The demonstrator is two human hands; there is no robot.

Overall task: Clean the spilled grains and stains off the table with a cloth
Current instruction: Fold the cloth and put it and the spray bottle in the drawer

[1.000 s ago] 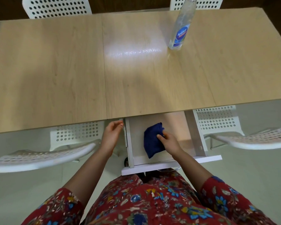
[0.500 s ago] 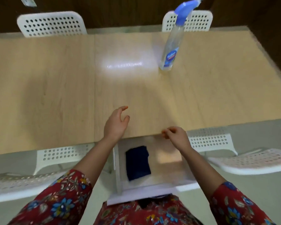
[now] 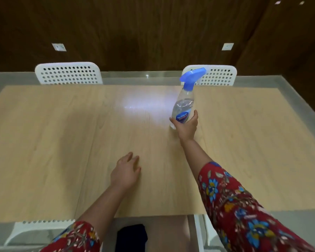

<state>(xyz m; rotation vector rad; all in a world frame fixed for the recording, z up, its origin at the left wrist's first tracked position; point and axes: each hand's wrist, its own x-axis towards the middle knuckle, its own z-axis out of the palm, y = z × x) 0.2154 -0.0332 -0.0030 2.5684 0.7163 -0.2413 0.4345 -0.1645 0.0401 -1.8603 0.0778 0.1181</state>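
Dark cloth (image 3: pixel 131 235) lies in the drawer (image 3: pixel 171 231) under the counter's (image 3: pixel 62 142) near edge. The right hand (image 3: pixel 186 127) wraps its fingers round the spray bottle (image 3: pixel 183 108) toward the far edge, likely to wet stains. The left hand (image 3: pixel 125 172) rests with its fingers loosely spread.

right arm stretched forward, right hand (image 3: pixel 185 126) with fingers (image 3: pixel 195 116) curled round the spray bottle (image 3: pixel 183 108); left hand (image 3: pixel 125 171) relaxed, palm down.

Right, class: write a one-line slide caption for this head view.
The right hand grips the spray bottle on the table; left hand spread open; cloth lies in the open drawer.
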